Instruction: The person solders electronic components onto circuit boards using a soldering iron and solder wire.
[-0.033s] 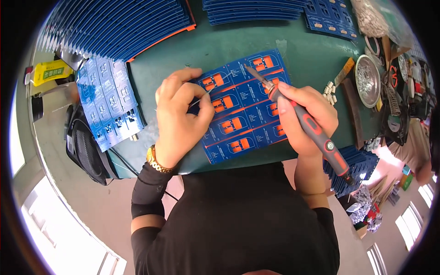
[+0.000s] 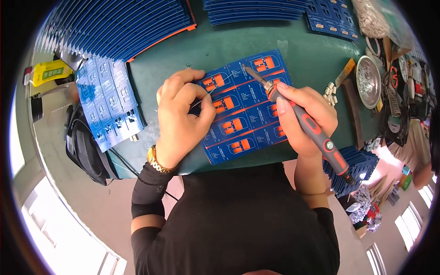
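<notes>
Blue circuit-board panel with orange rectangular patches — lies flat on the dark green worktop, just in front of the person's black-clad body, tilted so its far end points up and right.

Left hand — rests on the panel's left part, fingers curled together and pinched on a thin silvery wire whose end reaches toward an orange patch. A gold bracelet circles the wrist above a black sleeve.

Right hand — wrapped tight around a grey-and-red handled soldering iron, held like a pen; the metal tip touches or nearly touches the panel near its upper orange patch, I cannot tell which.

Loose blue boards of the same kind — fanned out at the worktop's left edge, well apart from the panel.

Long row of stacked blue boards with an orange edge — along the far left.

Second stack of blue boards — far centre.

Round shiny metal dish — right of the panel, beyond small white pieces.

Black bag — hanging below the left edge.
</notes>
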Demonstrator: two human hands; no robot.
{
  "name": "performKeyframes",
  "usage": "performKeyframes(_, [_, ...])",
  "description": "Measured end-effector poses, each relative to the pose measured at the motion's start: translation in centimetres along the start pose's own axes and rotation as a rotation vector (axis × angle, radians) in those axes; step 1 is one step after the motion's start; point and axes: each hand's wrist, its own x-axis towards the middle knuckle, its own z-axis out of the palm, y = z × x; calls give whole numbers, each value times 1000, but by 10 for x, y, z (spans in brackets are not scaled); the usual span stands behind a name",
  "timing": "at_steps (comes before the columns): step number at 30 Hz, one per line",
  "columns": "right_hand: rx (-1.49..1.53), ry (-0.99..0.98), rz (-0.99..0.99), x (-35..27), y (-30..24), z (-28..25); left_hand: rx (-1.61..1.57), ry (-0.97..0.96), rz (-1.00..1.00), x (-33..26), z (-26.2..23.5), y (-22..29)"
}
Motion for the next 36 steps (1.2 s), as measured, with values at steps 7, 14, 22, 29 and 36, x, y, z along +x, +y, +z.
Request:
performKeyframes(7, [67,-18,27,-1,10,7,-23,-41,-44,3,0,-2])
performKeyframes(14, [40,-62,-16,-3,13,9,-1,-36,-46,2,3,0])
performKeyframes(22, [-6,-79,0,-5,6,10,80,-73,-39,2,4,1])
performKeyframes(29, [11,-61,10,-8,5,11,76,-103,-37,4,8,3])
performKeyframes(36, [3,-57,33,-11,0,8,75,-115,-25,8,9,4])
